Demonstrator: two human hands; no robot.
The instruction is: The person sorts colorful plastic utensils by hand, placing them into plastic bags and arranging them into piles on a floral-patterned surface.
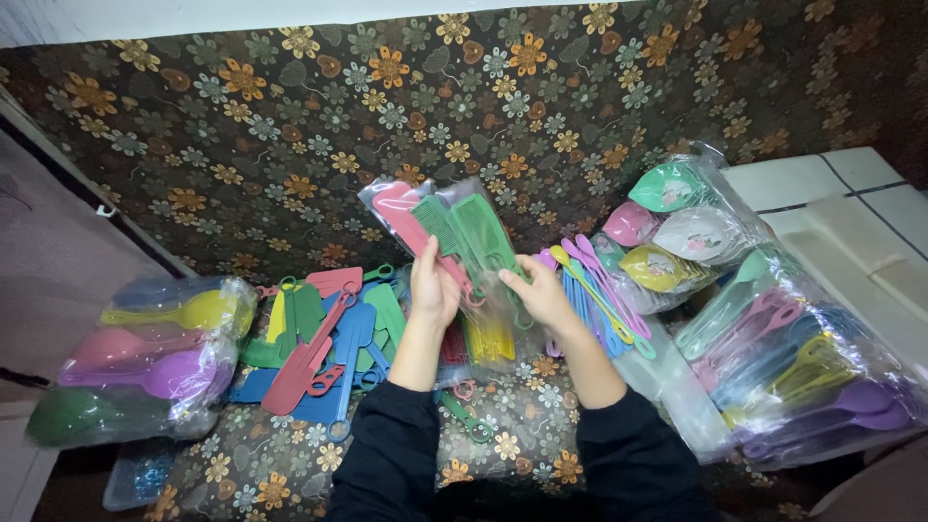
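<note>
Left hand (433,288): grip clamped on the near edge of a clear bag of combs (447,230), pink and green, held up mid-scene.
Right hand (541,295): fingers pinched on the same bag's right lower side.
Loose combs (329,338): red, blue, green pile, left of the hands on the flowered cloth (503,445).
Packed bags (145,358): spoons far left; more bags (773,329) right.
Progress: many bags filled; loose pile still unbagged.
</note>
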